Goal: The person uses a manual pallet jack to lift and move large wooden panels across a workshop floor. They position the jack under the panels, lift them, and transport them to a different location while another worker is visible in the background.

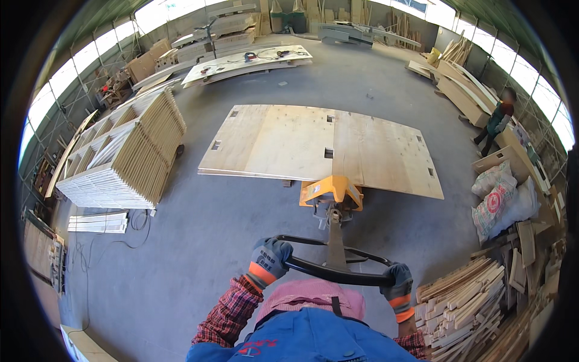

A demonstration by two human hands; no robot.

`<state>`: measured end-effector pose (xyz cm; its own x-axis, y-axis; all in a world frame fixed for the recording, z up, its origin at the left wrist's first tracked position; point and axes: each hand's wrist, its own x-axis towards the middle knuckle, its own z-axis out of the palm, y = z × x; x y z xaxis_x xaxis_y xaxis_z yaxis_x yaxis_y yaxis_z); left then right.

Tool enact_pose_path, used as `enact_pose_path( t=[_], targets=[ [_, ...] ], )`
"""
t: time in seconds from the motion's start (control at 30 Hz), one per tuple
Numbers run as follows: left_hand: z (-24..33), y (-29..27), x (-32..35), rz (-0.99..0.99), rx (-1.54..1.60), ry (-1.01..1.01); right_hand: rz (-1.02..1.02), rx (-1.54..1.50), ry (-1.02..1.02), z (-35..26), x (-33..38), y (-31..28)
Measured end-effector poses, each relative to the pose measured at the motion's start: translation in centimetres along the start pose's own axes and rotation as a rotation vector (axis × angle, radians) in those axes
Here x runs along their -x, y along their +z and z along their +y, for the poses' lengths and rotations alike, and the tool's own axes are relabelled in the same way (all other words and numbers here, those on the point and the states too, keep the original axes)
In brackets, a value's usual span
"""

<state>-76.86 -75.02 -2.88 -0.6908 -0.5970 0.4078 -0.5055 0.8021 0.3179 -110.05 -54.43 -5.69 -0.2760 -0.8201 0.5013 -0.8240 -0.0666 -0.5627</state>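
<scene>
Both my hands wear grey work gloves with orange cuffs. My left hand [271, 260] is wrapped round the left end of the black handle [338, 274] of a pallet jack. Round the handle's right end my right hand [399, 283] is closed. From the handle a shaft leads away to the jack's orange body [333, 188]. Just beyond it lie large plywood sheets [289, 139] with small rectangular cutouts, their near edge at the orange body. The jack's forks are hidden under the sheets.
To the left stands a tall stack of wooden frames [129, 151]; white boards [98, 222] and a cable lie near it. Sacks [503, 202] and piled wood strips [461, 301] line the right. A person [498, 120] stands at far right. Tools lie on a far panel stack [247, 64].
</scene>
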Motion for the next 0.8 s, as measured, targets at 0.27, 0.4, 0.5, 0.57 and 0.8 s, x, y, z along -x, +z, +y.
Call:
enact_pose_path(
  t=[0.27,0.4,0.5,0.57,0.8],
  targets=[
    [0.3,-4.4,-4.6,0.256,0.108,-0.053,0.159,0.015,0.041,-4.3,-5.4,-3.0],
    [-2.1,-4.3,-11.9,0.345,0.259,-0.100,0.354,0.049,-0.060,-1.9,-13.1,-3.4],
    [-4.6,-3.2,-17.2,0.437,0.187,-0.073,0.429,0.010,-0.160,1.0,-18.2,-3.0],
    [-5.7,-2.7,-18.8,0.455,0.198,-0.106,0.422,-0.026,-0.185,2.4,-20.1,-2.1],
    [-3.9,-2.7,-14.0,0.651,0.009,-0.086,0.465,0.046,-0.405,2.4,-18.7,-2.8]
  ],
)
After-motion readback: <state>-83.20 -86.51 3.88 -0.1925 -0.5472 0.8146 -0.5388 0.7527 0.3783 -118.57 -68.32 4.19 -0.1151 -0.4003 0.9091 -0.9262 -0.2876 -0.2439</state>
